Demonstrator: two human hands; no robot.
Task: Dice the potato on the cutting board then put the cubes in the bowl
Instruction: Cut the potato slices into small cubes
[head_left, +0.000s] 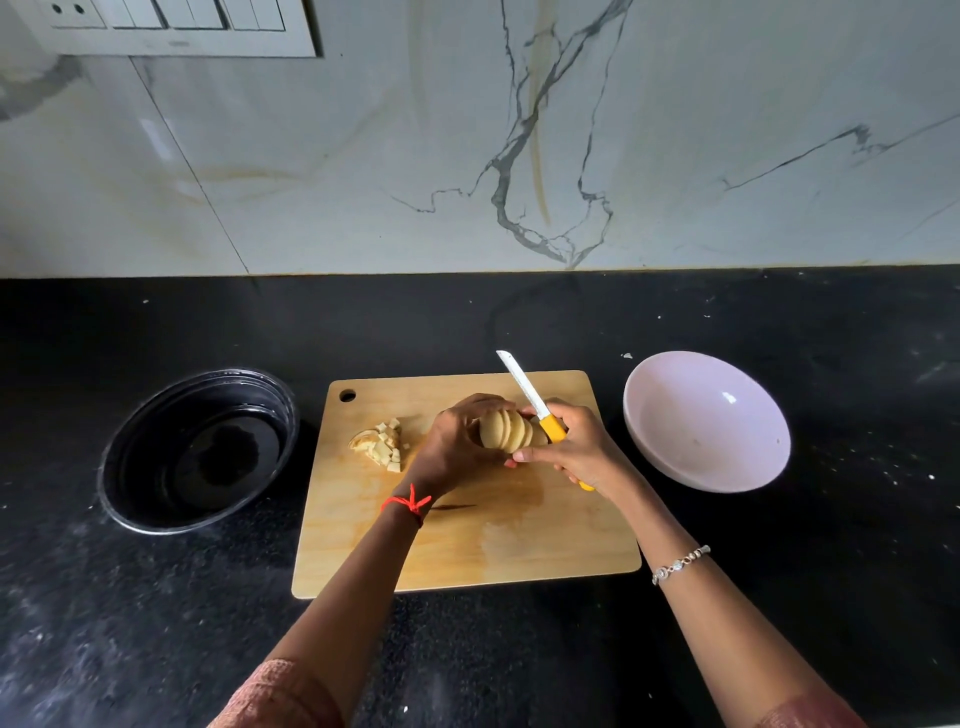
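Note:
A sliced potato (505, 430), its rounds still stacked together, sits mid-board on the wooden cutting board (467, 545). My left hand (451, 448) wraps around the stack from the left. My right hand (576, 451) presses the stack from the right while gripping a yellow-handled knife (524, 387), whose white blade points up and away. A small heap of potato cubes (383, 446) lies on the board's left part. The pale pink bowl (727, 457) stands to the right of the board, with nothing inside.
A black round bowl (150, 467) sits left of the board on the dark countertop (519, 660). A marble wall (467, 156) rises behind, with a switch panel (171, 26) at the upper left.

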